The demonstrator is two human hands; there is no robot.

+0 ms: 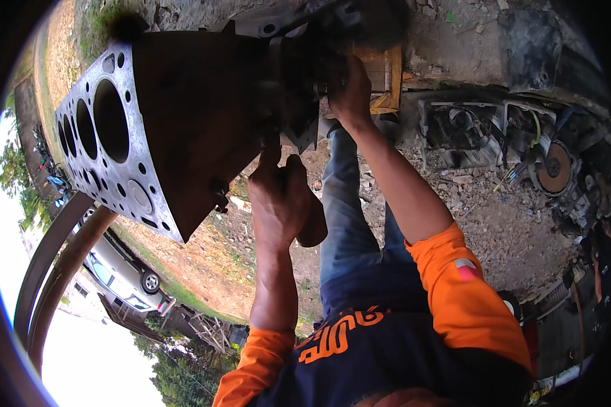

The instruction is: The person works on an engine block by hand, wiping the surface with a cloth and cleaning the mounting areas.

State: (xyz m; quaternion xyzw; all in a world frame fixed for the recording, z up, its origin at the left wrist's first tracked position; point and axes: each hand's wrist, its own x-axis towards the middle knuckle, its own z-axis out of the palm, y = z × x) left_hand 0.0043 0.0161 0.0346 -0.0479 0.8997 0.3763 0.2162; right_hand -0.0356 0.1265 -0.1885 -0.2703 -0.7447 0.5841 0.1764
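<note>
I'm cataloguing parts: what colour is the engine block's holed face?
The holed face is silvery grey in the head view.

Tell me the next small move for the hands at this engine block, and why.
Perhaps draw the right hand back slightly to check what it touches: its fingertips are lost in deep shadow at the end of the engine block, so their contact cannot be judged. The left hand, close by the block's edge, seems well placed to steady it.
</note>
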